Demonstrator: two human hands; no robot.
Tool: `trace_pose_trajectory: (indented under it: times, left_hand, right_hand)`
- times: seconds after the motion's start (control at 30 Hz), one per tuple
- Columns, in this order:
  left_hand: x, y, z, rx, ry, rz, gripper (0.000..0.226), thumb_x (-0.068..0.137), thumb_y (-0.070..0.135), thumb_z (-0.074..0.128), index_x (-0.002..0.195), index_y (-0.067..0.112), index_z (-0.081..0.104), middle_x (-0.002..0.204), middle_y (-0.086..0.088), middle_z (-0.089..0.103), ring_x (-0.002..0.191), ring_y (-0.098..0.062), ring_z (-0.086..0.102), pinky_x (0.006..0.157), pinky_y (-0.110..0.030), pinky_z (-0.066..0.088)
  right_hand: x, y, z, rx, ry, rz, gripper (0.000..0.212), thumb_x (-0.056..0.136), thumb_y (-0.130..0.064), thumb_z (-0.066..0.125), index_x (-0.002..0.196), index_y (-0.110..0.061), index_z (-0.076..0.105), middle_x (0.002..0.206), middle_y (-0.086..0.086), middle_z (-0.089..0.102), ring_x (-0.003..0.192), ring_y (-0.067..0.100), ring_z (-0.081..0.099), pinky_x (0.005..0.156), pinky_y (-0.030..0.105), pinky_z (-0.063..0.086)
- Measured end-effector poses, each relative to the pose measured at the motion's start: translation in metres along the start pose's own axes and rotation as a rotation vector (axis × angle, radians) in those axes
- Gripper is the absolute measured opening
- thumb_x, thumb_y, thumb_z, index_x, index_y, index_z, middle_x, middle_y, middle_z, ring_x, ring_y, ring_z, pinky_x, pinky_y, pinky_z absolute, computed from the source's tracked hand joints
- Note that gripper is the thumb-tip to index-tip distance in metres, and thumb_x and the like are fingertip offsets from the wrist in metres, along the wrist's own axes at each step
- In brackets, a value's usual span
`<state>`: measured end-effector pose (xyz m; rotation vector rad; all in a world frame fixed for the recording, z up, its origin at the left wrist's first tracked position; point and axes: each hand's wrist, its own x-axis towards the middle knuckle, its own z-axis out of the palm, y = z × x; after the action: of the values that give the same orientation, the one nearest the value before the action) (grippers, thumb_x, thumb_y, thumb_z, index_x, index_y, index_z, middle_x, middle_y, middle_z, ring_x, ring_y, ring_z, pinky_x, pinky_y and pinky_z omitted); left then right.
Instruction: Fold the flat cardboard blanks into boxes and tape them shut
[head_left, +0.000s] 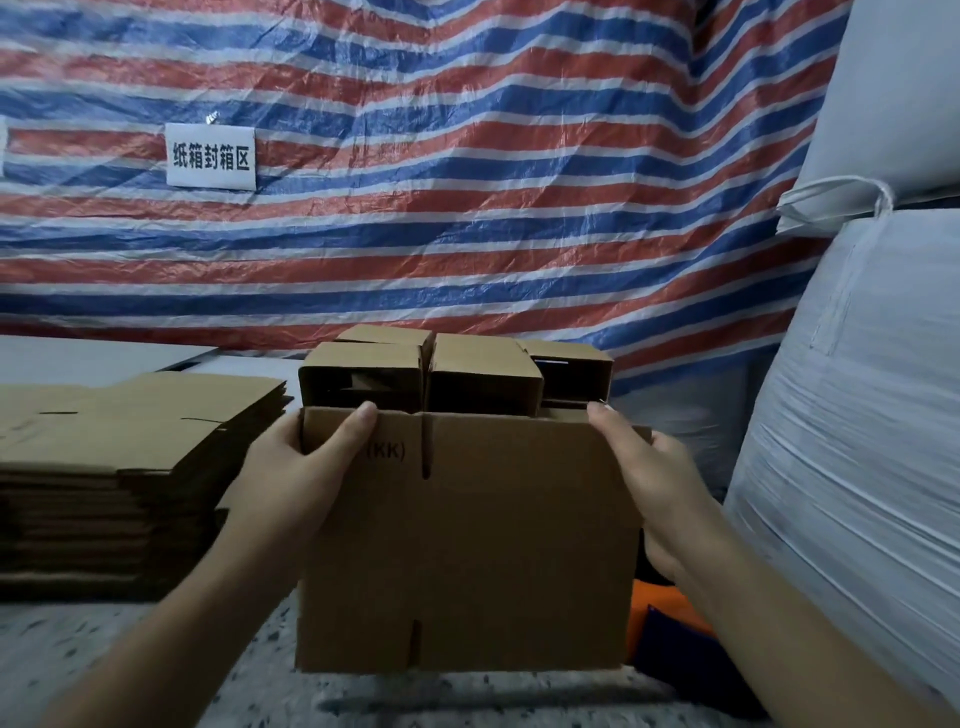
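Both hands hold one cardboard blank (467, 540) upright above the front of the speckled surface (78, 665). The left hand (306, 467) grips its upper left corner, thumb lying over the front face. The right hand (654, 478) grips the upper right corner, fingers wrapped behind.

The likely risk is that the blank opens skewed if one hand pushes harder, creasing a panel off its score line. Its slotted flaps could also catch on the boxes just behind.

Four folded boxes (483, 379) stand behind it in a tight cluster, with their open ends showing. One stack of flat blanks (119, 467) sits toward the left edge, too many to count.
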<state>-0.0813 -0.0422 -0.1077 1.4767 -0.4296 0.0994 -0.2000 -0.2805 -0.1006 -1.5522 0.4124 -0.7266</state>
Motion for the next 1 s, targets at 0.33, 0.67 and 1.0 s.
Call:
trace_pose_trajectory:
  times: [0.33,0.67,1.0]
  left_hand:
    - [-0.019,-0.026,0.005,-0.027,0.043,-0.012,0.046,0.065,0.056,0.064,0.092,0.019,0.066,0.085,-0.004,0.07,0.079,-0.017,0.067,0.059,-0.027,0.049]
    - [-0.019,-0.024,0.009,-0.122,0.069,-0.159,0.03,0.08,0.045,0.069,0.099,0.024,0.057,0.095,-0.009,0.068,0.083,-0.024,0.068,0.056,-0.032,0.051]
    - [-0.027,-0.019,0.021,-0.116,0.083,-0.168,0.064,0.049,0.066,0.068,0.098,0.028,0.052,0.099,-0.006,0.064,0.087,-0.022,0.064,0.058,-0.033,0.048]
  right_hand:
    - [-0.014,0.031,-0.003,0.014,-0.062,-0.013,0.073,0.079,-0.069,0.063,0.105,-0.001,0.066,0.109,0.031,0.066,0.104,0.046,0.065,0.099,0.062,0.05]
    - [0.01,0.016,-0.025,0.233,-0.441,0.172,0.041,0.076,-0.052,0.068,0.08,-0.011,0.07,0.083,0.009,0.064,0.08,0.021,0.064,0.076,0.036,0.052]
    - [0.003,0.015,-0.027,0.19,-0.521,0.203,0.036,0.077,-0.038,0.065,0.097,-0.012,0.08,0.101,0.012,0.073,0.093,0.023,0.072,0.078,0.038,0.057]
